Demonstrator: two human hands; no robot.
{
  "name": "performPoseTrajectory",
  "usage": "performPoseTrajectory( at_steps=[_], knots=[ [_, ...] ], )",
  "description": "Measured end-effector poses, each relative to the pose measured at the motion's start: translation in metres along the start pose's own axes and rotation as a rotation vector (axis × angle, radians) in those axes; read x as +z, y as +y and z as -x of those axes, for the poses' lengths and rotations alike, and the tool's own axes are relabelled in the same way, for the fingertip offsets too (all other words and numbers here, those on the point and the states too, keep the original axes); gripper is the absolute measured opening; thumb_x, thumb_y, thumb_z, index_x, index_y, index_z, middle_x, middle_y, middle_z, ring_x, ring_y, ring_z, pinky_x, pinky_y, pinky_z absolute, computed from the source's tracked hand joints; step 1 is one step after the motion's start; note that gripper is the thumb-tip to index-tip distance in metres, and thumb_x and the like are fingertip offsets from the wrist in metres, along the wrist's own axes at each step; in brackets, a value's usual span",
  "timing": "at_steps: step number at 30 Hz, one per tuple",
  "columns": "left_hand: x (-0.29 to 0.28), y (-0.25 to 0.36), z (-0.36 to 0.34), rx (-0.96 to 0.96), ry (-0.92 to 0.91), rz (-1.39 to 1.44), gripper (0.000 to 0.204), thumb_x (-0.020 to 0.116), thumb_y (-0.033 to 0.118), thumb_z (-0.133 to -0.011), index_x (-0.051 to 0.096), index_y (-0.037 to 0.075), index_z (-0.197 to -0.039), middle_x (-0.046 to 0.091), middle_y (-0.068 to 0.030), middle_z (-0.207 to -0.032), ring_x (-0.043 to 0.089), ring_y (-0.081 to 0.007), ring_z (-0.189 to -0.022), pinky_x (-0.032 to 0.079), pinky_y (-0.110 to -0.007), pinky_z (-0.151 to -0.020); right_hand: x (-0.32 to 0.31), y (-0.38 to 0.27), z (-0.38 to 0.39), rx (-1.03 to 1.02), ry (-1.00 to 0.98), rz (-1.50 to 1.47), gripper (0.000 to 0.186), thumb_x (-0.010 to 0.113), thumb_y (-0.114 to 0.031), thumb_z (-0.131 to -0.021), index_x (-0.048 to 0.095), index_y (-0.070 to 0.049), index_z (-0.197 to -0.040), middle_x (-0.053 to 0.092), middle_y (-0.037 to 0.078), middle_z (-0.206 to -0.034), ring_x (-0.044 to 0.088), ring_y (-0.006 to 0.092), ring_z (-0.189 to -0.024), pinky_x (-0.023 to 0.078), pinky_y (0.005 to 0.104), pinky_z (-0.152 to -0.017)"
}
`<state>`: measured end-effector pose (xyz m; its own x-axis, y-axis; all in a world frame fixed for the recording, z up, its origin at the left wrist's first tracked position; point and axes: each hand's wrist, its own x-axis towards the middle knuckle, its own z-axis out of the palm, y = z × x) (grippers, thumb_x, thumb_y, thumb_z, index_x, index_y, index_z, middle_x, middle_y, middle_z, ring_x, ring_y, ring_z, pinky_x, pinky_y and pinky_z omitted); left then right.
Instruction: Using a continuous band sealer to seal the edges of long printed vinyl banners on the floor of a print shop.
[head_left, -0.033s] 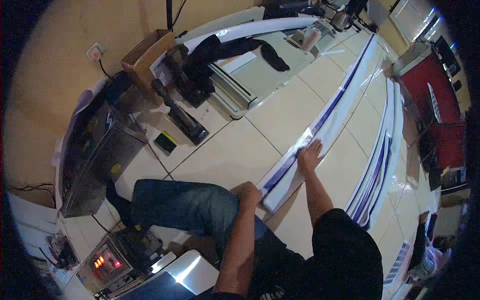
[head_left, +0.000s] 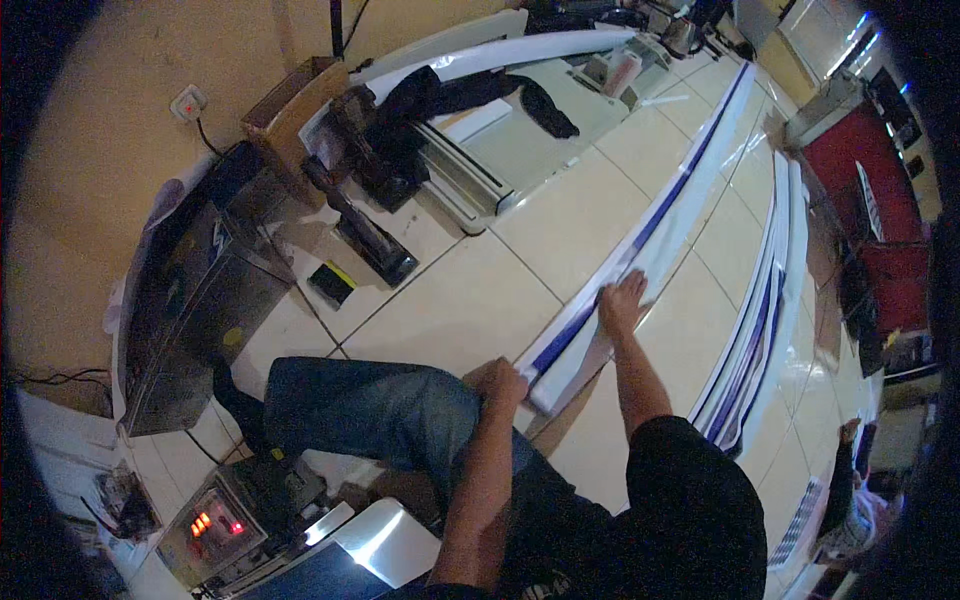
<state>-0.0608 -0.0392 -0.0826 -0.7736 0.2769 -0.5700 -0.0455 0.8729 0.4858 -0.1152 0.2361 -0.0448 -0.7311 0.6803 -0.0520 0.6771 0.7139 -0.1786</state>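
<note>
A long, narrow folded sheet (head_left: 690, 185), glossy white with a purple-blue stripe, runs from near my knee far across the tiled floor. At its near end my left hand (head_left: 502, 385) is closed, gripping the edge; the fingertips are partly hidden. Farther along the strip my right hand (head_left: 622, 303) lies with fingers stretched out, pressing on the folded layers. Some white material bulges between the two hands.
To the right lies a bundle of similar folded strips (head_left: 760, 310). Left of my sheet are a black-and-yellow block (head_left: 330, 285), a dark long-handled tool (head_left: 375, 240) and a cardboard box (head_left: 290, 110). A device with red lights (head_left: 215, 520) stands near my leg; another person (head_left: 850, 530) is at the lower right.
My right hand has slid slightly away along the sheet, and the near end has shifted a little. My left hand stays on the near edge.
</note>
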Motion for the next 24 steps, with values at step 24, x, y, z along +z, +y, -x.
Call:
performPoseTrajectory(
  at_steps=[24],
  knots=[
    [-0.021, 0.039, 0.000, -0.229, 0.474, 0.539, 0.015, 0.061, 0.008, -0.077, 0.059, -0.002, -0.088, 0.064, -0.0241, -0.083, 0.064, -0.0416, -0.081, 0.050, -0.049, -0.073, 0.003, -0.014, 0.175, -0.729, -0.166, 0.023, 0.064, 0.043, -0.034, -0.094, 0.027, -0.006, -0.149, 0.025, 0.017, -0.154, 0.026, 0.0357, -0.142, 0.017, 0.0596, -0.113]
  ],
)
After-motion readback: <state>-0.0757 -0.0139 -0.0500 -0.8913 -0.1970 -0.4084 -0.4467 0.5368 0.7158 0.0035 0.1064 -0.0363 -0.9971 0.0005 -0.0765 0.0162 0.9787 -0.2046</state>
